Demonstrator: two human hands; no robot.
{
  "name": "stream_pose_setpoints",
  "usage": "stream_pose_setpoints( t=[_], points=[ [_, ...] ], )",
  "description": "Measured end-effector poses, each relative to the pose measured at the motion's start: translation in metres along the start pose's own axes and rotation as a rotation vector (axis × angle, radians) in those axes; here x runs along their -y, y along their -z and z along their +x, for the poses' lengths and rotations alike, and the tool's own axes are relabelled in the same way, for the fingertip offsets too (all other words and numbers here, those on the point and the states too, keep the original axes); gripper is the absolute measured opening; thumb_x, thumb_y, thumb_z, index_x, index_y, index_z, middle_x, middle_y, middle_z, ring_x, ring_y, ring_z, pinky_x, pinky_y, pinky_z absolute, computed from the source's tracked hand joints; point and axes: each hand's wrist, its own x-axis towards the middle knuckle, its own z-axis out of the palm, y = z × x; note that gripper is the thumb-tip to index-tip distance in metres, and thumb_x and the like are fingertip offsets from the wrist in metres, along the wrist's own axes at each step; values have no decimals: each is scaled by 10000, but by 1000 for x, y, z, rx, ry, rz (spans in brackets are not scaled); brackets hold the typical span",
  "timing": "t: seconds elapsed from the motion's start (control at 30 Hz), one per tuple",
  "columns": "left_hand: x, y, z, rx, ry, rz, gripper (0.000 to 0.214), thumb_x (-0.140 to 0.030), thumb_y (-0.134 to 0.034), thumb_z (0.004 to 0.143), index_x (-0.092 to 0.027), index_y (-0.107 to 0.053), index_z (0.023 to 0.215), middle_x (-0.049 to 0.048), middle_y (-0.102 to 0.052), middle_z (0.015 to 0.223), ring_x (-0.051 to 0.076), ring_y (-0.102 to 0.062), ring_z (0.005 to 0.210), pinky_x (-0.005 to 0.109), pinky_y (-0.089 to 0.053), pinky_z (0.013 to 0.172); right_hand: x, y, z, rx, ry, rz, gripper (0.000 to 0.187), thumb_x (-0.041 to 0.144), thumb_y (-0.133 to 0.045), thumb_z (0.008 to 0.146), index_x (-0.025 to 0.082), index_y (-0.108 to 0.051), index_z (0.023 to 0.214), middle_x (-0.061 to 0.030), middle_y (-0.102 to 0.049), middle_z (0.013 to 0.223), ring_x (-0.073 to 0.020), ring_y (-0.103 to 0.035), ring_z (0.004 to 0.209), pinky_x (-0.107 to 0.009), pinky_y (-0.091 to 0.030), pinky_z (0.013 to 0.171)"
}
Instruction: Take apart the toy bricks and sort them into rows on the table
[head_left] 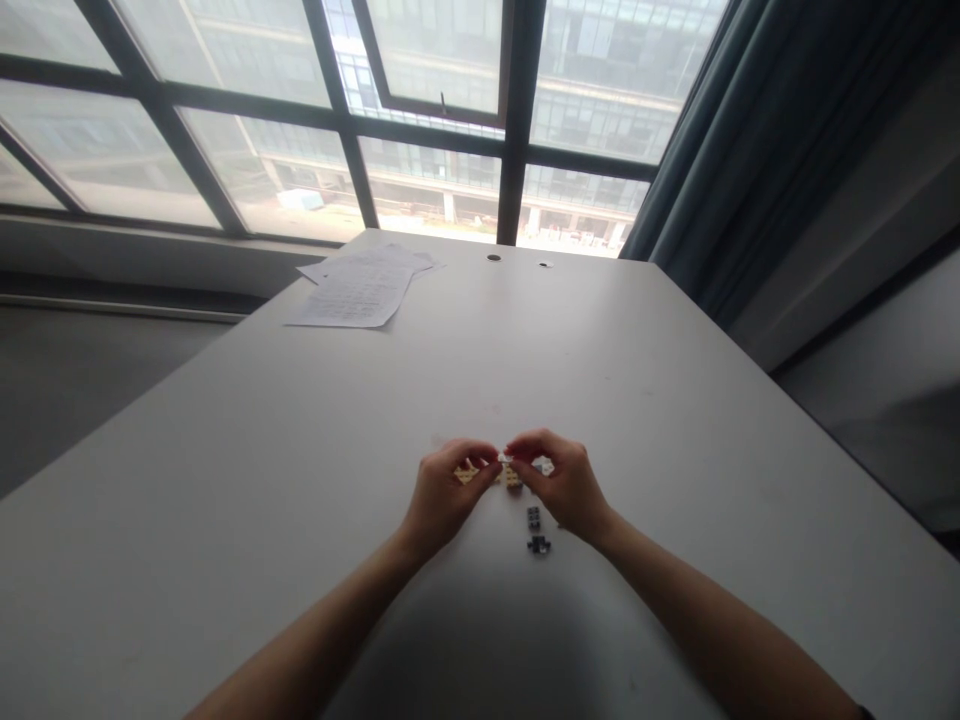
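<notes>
Both hands meet just above the desk (300,450). The left hand (442,495) has its fingers pinched on the tan plate (469,473), and the right hand (562,485) has its fingers narrow on a white piece (505,459) at the plate's edge. Best to keep the plate level and press squarely. Dark pieces (535,530) lie just beside.

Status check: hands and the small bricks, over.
Left hand and right hand both pinched on tan brick assembly. Two dark pieces loose on table by right wrist. Papers far off, nothing in the way.
</notes>
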Motion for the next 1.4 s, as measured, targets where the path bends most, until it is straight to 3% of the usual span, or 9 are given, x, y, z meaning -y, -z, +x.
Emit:
stream_pose_setpoints(
  t=[0.23,1.4],
  points=[
    [1,-1,-2,-5,-93,-13,97,-290,-637,807,-203,-673,832,28,-672,794,137,-594,686,263,-490,675,-1,0,-3,5,-15,22,94,250,-666,793,215,-656,880,-12,-691,781,-142,-648,687,-252,-536,661],
    [2,-2,-3,-28,-156,-28,66,-220,-666,800,-198,-682,860,-3,-661,742,108,-594,656,225,-485,649,-3,7,-5,58,-2,-25,58,224,-659,811,205,-680,861,-12,-668,803,-137,-605,723,-260,-485,692]
  ],
)
